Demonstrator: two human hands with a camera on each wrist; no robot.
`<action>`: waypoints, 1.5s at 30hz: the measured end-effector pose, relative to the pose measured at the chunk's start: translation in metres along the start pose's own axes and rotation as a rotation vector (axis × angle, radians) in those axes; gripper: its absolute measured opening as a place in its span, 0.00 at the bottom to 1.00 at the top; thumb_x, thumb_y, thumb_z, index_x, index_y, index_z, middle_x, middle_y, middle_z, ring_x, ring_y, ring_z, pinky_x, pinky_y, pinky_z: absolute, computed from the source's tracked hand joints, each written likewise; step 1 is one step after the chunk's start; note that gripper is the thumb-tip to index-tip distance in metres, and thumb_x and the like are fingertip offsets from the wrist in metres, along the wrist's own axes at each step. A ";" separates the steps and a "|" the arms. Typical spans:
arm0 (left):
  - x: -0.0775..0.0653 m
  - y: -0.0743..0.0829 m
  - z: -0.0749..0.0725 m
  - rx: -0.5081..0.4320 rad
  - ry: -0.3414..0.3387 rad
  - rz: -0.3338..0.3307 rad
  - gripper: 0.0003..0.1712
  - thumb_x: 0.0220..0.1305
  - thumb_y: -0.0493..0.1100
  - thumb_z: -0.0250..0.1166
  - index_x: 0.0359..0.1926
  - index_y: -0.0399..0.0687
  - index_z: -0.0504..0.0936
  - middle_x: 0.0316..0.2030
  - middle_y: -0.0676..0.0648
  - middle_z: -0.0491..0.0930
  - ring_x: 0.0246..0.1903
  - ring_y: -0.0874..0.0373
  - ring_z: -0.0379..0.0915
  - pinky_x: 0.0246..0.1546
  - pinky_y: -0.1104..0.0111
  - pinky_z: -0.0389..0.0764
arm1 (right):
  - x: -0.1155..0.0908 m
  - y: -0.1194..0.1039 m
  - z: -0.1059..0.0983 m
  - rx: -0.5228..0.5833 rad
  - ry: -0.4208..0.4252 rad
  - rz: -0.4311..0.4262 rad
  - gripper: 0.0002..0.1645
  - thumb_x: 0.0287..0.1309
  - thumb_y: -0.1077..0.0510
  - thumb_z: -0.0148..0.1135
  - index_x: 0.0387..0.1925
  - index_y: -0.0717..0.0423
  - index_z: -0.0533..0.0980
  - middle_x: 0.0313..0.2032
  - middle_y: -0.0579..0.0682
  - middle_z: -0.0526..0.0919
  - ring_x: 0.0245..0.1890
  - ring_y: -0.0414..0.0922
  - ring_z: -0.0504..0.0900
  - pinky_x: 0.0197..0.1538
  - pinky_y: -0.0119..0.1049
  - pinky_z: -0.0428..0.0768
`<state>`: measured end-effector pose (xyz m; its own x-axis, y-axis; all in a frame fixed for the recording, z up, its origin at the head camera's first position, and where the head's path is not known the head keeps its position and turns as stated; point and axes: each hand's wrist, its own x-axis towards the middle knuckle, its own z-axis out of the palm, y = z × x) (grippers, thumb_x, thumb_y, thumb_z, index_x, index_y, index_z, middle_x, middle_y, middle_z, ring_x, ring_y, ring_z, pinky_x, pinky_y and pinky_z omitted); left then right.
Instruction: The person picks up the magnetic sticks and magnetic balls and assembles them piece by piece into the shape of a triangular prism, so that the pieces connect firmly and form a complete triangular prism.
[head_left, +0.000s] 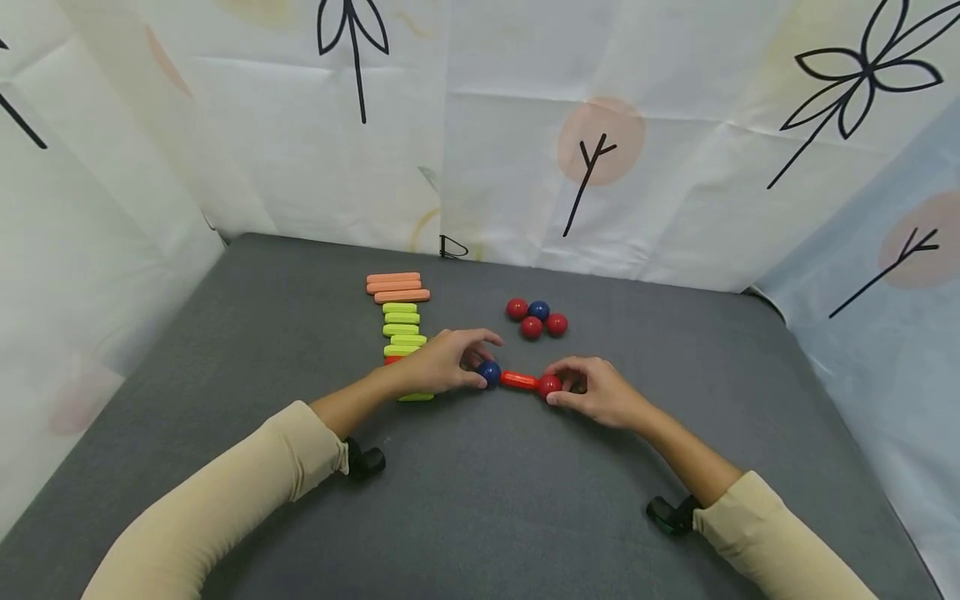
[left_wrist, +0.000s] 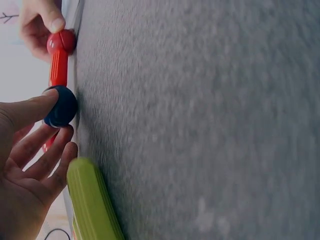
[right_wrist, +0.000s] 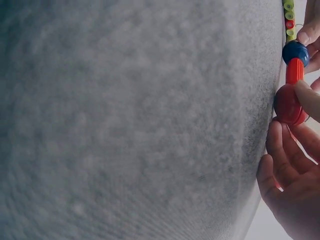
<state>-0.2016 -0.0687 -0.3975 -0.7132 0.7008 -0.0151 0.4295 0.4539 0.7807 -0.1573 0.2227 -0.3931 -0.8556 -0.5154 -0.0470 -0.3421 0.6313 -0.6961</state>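
A ridged red rod (head_left: 519, 380) joins a blue ball (head_left: 490, 372) at its left end to a red ball (head_left: 549, 385) at its right end. My left hand (head_left: 447, 363) holds the blue ball between thumb and fingers, as the left wrist view also shows with the blue ball (left_wrist: 62, 107) under the thumb. On the other side, my right hand (head_left: 604, 392) pinches the red ball (right_wrist: 288, 104) between thumb and fingertips. The joined piece lies low over the grey tabletop.
Several yellow-green rods (head_left: 401, 318) form a column by the left hand, partly hidden behind it, with a bit of red among them. Beyond them lie three orange rods (head_left: 397, 287). Red balls (head_left: 531, 327) and a blue ball (head_left: 538, 310) cluster behind the joined piece.
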 end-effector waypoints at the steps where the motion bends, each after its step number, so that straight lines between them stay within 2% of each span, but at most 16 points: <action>1: 0.001 0.000 0.001 0.007 -0.001 0.003 0.33 0.60 0.34 0.72 0.65 0.42 0.72 0.53 0.44 0.82 0.50 0.56 0.79 0.54 0.62 0.79 | 0.000 0.000 0.000 0.001 -0.001 0.001 0.22 0.58 0.56 0.72 0.52 0.61 0.80 0.36 0.46 0.82 0.35 0.43 0.77 0.37 0.33 0.75; 7: 0.003 0.001 0.002 0.032 -0.009 0.034 0.33 0.62 0.33 0.70 0.67 0.42 0.71 0.60 0.43 0.78 0.56 0.52 0.77 0.57 0.59 0.77 | 0.000 0.000 -0.003 0.005 -0.029 -0.028 0.25 0.58 0.56 0.72 0.55 0.62 0.79 0.36 0.47 0.82 0.34 0.44 0.77 0.35 0.32 0.75; 10: -0.003 0.001 -0.002 0.059 -0.012 0.049 0.34 0.63 0.36 0.70 0.68 0.43 0.69 0.62 0.43 0.76 0.57 0.52 0.76 0.57 0.58 0.77 | -0.001 0.000 -0.004 0.011 -0.064 -0.059 0.26 0.60 0.56 0.70 0.58 0.63 0.78 0.34 0.46 0.81 0.32 0.43 0.76 0.33 0.32 0.73; 13: -0.019 0.001 -0.011 0.107 0.017 0.076 0.31 0.63 0.38 0.70 0.66 0.43 0.72 0.55 0.44 0.80 0.50 0.55 0.79 0.51 0.60 0.79 | -0.004 0.001 -0.005 0.014 -0.082 -0.073 0.24 0.62 0.57 0.68 0.58 0.62 0.78 0.32 0.45 0.80 0.28 0.41 0.74 0.31 0.31 0.71; 15: -0.033 0.000 -0.017 0.120 0.041 0.103 0.26 0.62 0.37 0.70 0.61 0.41 0.76 0.46 0.46 0.83 0.42 0.58 0.79 0.46 0.62 0.81 | -0.006 0.001 -0.006 0.015 -0.087 -0.068 0.24 0.62 0.57 0.68 0.57 0.62 0.79 0.31 0.44 0.79 0.28 0.41 0.73 0.30 0.31 0.70; 17: -0.048 -0.003 -0.022 0.127 0.052 0.126 0.21 0.61 0.35 0.70 0.55 0.40 0.79 0.39 0.48 0.83 0.37 0.60 0.77 0.41 0.64 0.81 | -0.009 0.001 -0.007 0.021 -0.092 -0.067 0.23 0.62 0.57 0.67 0.57 0.62 0.79 0.32 0.45 0.78 0.28 0.41 0.73 0.31 0.31 0.70; 19: -0.064 -0.006 -0.025 0.131 0.048 0.128 0.17 0.60 0.34 0.70 0.51 0.41 0.81 0.37 0.51 0.82 0.35 0.63 0.76 0.39 0.65 0.81 | -0.011 0.001 -0.007 0.029 -0.100 -0.071 0.23 0.63 0.57 0.66 0.58 0.62 0.78 0.36 0.46 0.80 0.30 0.41 0.74 0.33 0.31 0.72; 23: -0.093 -0.012 -0.025 0.211 0.063 0.103 0.18 0.58 0.35 0.73 0.50 0.45 0.82 0.41 0.54 0.82 0.39 0.63 0.77 0.44 0.63 0.80 | -0.016 0.002 -0.009 0.033 -0.124 -0.087 0.24 0.65 0.56 0.65 0.58 0.63 0.77 0.43 0.49 0.82 0.35 0.42 0.76 0.39 0.32 0.76; 27: -0.108 -0.014 -0.020 0.337 0.123 0.092 0.23 0.55 0.36 0.75 0.53 0.48 0.82 0.49 0.54 0.81 0.50 0.58 0.76 0.54 0.56 0.77 | -0.020 0.003 -0.010 0.018 -0.127 -0.099 0.23 0.64 0.56 0.66 0.57 0.64 0.78 0.42 0.49 0.82 0.36 0.42 0.77 0.40 0.34 0.77; 31: -0.108 -0.014 -0.015 0.400 0.169 0.086 0.24 0.55 0.34 0.75 0.54 0.48 0.82 0.50 0.53 0.81 0.53 0.55 0.75 0.56 0.54 0.76 | -0.021 0.005 -0.008 0.011 -0.107 -0.090 0.22 0.61 0.55 0.69 0.54 0.61 0.80 0.36 0.45 0.81 0.34 0.41 0.77 0.38 0.34 0.77; 38: -0.102 -0.016 -0.013 0.379 0.201 0.084 0.23 0.55 0.31 0.73 0.52 0.48 0.82 0.47 0.53 0.82 0.47 0.60 0.77 0.51 0.58 0.79 | -0.021 0.003 -0.001 0.009 -0.075 -0.085 0.16 0.57 0.52 0.73 0.45 0.56 0.82 0.30 0.41 0.80 0.31 0.38 0.78 0.35 0.32 0.77; 45: -0.087 -0.015 0.000 0.442 0.207 0.149 0.21 0.56 0.32 0.73 0.50 0.51 0.83 0.45 0.55 0.83 0.45 0.60 0.78 0.46 0.60 0.81 | -0.019 0.000 0.002 -0.005 -0.065 -0.082 0.15 0.56 0.51 0.74 0.40 0.54 0.82 0.30 0.40 0.80 0.32 0.39 0.77 0.37 0.34 0.78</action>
<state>-0.1460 -0.1362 -0.4083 -0.7021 0.6722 0.2350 0.6962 0.5785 0.4250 -0.1401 0.2312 -0.3937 -0.7976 -0.6020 -0.0371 -0.4118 0.5885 -0.6958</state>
